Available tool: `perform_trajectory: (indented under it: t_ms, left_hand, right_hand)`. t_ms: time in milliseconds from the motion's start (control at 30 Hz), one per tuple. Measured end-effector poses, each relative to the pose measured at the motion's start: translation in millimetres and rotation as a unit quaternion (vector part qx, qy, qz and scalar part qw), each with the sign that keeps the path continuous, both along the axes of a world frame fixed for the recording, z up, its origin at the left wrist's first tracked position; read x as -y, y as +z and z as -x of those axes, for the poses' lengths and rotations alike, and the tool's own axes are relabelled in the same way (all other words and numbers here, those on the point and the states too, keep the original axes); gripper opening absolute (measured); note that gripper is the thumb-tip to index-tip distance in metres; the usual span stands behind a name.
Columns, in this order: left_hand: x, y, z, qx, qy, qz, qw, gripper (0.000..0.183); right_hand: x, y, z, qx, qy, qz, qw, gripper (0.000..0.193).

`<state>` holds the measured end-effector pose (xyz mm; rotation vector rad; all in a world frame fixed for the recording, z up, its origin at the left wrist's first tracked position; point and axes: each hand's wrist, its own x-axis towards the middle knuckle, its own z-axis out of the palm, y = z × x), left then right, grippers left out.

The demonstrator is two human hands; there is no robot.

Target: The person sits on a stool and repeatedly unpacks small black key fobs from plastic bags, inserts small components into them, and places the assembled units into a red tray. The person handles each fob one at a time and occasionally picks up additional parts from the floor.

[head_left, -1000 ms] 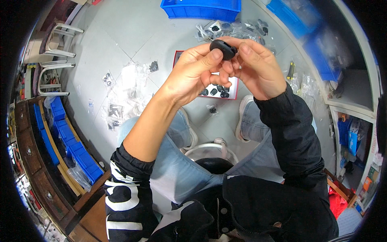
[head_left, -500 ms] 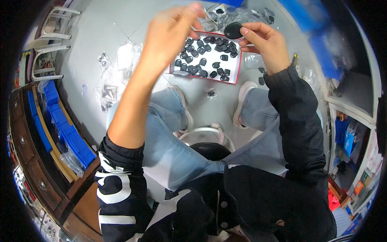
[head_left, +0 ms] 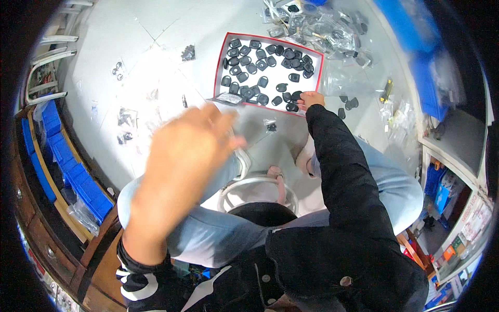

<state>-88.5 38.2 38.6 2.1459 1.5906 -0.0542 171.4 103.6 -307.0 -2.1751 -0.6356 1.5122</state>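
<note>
A shallow white box with a red rim [head_left: 320, 70] lies on the floor ahead of me, holding many black key fob shells [head_left: 251, 68]. At its near right corner, my right hand [head_left: 313, 99] has its thumb and fingers closed on a black key fob shell [head_left: 297, 95], low over the other shells. My left hand [head_left: 189, 143] is in the air, nearer to me than the box and to its left. Motion smears its fingers, so I cannot tell whether it holds anything. A small clear bag with a dark label [head_left: 228, 99] lies over the box's near left corner.
Clear plastic bags of parts [head_left: 332, 34] are heaped beyond the box on the right. Loose black shells [head_left: 352, 102] and a yellow-black cutter [head_left: 386, 89] lie right of it. Small bagged parts [head_left: 127, 118] lie left. Blue bins [head_left: 75, 156] and a stool [head_left: 265, 210] are nearby.
My right hand has come down from above the box's far right side to its near right corner with a shell. My left hand has drawn back toward me. The view has shifted.
</note>
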Motion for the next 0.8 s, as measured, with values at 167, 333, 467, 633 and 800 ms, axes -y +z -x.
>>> perform_trajectory:
  t_ms: [167,333,467,633,800]
  left_hand:
    - [16.3,-7.8,-28.9,0.098,-0.16,0.108,0.976,0.038]
    - [25.7,-13.0,-42.2,0.049,-0.189,0.076,0.978,0.033]
    - [34.3,-15.4,-44.1,0.054,-0.208,0.06,0.975,0.031]
    - [39.9,-23.8,-48.7,0.033,-0.235,0.064,0.969,0.027]
    - [28.4,-27.2,-53.1,0.074,-0.238,0.063,0.966,0.029]
  right_hand:
    - [-26.5,-37.6,11.3,-0.052,-0.032,-0.009,0.998,0.017]
    - [-13.2,-47.9,6.5,0.053,0.019,-0.054,0.997,0.012]
    - [29.8,-37.2,3.2,0.214,0.18,-0.202,0.939,0.01]
    - [86.0,-20.7,3.8,0.227,0.157,-0.197,0.941,0.011]
    - [107.2,28.1,2.9,0.215,0.123,-0.18,0.952,0.012]
